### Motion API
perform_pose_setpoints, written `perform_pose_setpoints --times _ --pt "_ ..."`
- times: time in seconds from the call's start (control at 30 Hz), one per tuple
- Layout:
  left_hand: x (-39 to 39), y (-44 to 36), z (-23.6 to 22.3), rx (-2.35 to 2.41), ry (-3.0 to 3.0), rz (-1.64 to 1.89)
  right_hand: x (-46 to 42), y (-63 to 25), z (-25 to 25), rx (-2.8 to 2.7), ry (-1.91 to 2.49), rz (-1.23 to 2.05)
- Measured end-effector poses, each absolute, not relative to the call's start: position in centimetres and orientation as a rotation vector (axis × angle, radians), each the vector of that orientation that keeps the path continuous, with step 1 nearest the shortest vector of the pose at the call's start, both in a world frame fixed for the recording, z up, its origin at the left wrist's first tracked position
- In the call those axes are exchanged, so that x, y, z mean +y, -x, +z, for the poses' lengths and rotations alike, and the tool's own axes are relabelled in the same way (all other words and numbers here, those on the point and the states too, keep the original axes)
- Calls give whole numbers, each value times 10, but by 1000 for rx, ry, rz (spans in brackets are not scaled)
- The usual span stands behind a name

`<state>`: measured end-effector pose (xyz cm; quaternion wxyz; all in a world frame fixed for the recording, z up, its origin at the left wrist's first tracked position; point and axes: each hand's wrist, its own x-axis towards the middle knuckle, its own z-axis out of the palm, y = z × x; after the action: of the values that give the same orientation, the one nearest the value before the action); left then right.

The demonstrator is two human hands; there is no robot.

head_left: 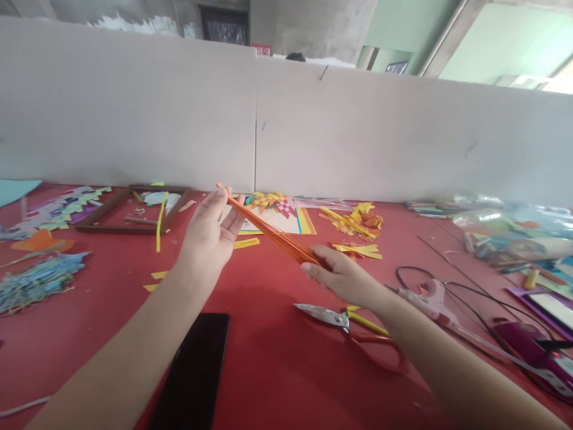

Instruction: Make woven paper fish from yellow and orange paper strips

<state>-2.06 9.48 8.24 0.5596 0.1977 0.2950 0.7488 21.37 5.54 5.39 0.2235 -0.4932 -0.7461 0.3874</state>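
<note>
A bundle of thin orange paper strips (pixel 273 234) stretches slantwise between my two hands above the red table. My left hand (pixel 212 224) pinches its upper end between thumb and fingertips, the other fingers loosely curled. Lower and to the right, my right hand (pixel 338 272) is wrapped around the other end of the bundle. Below my right hand lies a pair of scissors (pixel 326 315) with red handles, blades pointing left. A black phone (pixel 197 370) lies partly under my left forearm.
Yellow paper strips (pixel 358 249) and a decorated card (pixel 307 222) lie toward the white partition (pixel 358 131). At left are a brown frame (pixel 120 229) and blue fringed strips (pixel 42 280). A pink glue gun (pixel 432 301) with its cable lies at right, near a purple device (pixel 523 343).
</note>
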Motion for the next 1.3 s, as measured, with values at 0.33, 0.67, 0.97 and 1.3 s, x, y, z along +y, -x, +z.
perform_pose_setpoints --times 0.33,0.67,0.97,1.3 --pt "98 21 76 739 -499 1745 57 -222 36 -1766 1194 1526" --pt "96 26 81 732 -521 1771 64 -216 30 -1808 1210 1489" --pt "75 15 99 724 -632 1729 61 -208 26 -1938 1277 1373" --pt "51 3 111 628 -755 1721 46 -167 45 -1837 1053 1108"
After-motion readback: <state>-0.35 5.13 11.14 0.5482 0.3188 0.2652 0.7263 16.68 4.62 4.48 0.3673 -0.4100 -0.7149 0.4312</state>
